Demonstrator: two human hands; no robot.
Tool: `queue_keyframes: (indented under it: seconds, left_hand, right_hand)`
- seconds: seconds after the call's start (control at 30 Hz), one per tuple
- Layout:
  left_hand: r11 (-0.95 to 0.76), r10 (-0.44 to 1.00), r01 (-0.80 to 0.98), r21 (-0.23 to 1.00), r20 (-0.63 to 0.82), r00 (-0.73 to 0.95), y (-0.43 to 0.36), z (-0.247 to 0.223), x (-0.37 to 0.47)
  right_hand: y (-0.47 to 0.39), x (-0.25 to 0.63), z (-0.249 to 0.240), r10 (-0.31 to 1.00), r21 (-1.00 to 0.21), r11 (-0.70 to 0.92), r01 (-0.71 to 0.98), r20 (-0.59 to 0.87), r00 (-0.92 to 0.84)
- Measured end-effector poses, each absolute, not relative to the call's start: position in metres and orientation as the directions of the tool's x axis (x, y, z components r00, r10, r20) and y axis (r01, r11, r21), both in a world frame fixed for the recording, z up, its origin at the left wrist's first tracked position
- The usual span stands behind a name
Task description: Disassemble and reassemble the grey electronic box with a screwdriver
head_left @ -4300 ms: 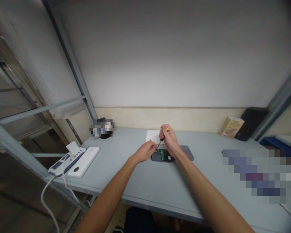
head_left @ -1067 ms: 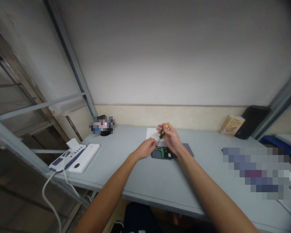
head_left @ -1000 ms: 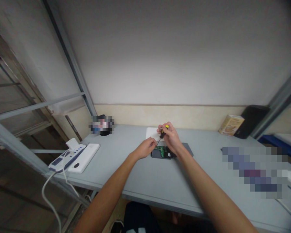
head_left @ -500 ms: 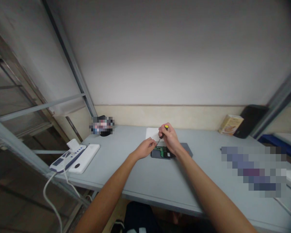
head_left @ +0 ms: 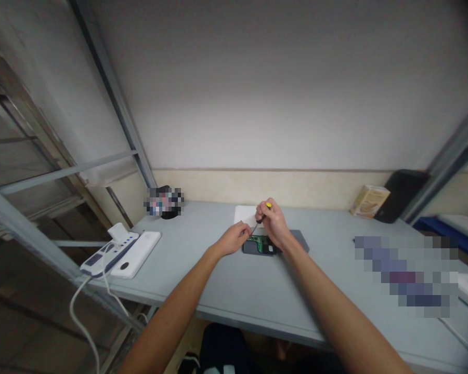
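Note:
My right hand [head_left: 272,222] is wrapped round a screwdriver [head_left: 269,206] with a yellow-ended handle. The shaft slants down and left to the upper left part of a green circuit board [head_left: 260,243]. That board sits in a dark grey casing [head_left: 253,249] lying on the grey desk. My left hand [head_left: 235,237] is at the casing's upper left corner, its fingers pressed together near the screwdriver tip; what they pinch, if anything, is too small to make out. Behind both hands lies a white sheet [head_left: 244,213], and a grey flat piece [head_left: 299,241] extends to the right of the casing.
On the left of the desk [head_left: 234,291] are a power strip [head_left: 105,257] and a white flat device [head_left: 138,254] with cables. A yellow box [head_left: 369,201] and a black object [head_left: 401,195] stand at the back right. Blurred-out items lie at both sides.
The screwdriver handle has tilted or turned very slightly in my right hand. My left hand stays in the same place.

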State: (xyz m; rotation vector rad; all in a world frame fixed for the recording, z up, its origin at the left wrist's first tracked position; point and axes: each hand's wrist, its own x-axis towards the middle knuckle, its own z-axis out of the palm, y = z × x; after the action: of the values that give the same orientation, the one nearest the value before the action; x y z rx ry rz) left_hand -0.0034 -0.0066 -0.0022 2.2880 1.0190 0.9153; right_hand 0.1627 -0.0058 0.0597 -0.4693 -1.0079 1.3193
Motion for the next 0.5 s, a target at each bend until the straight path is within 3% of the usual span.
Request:
queue_keyframes:
  seconds: [0.3, 0.5]
  left_hand:
    - [-0.598, 0.789, 0.494, 0.631, 0.358, 0.499, -0.0068, -0.0004, -0.0027]
    - [-0.605, 0.783, 0.483, 0.632, 0.365, 0.504, -0.0059, -0.0013, -0.0034]
  right_hand:
    - [-0.006, 0.1668, 0.0624, 0.945, -0.828, 0.251, -0.502, 0.323, -0.06]
    - [-0.0054, 0.1633, 0.0594, 0.947, -0.797, 0.26, -0.545, 0.32, -0.016]
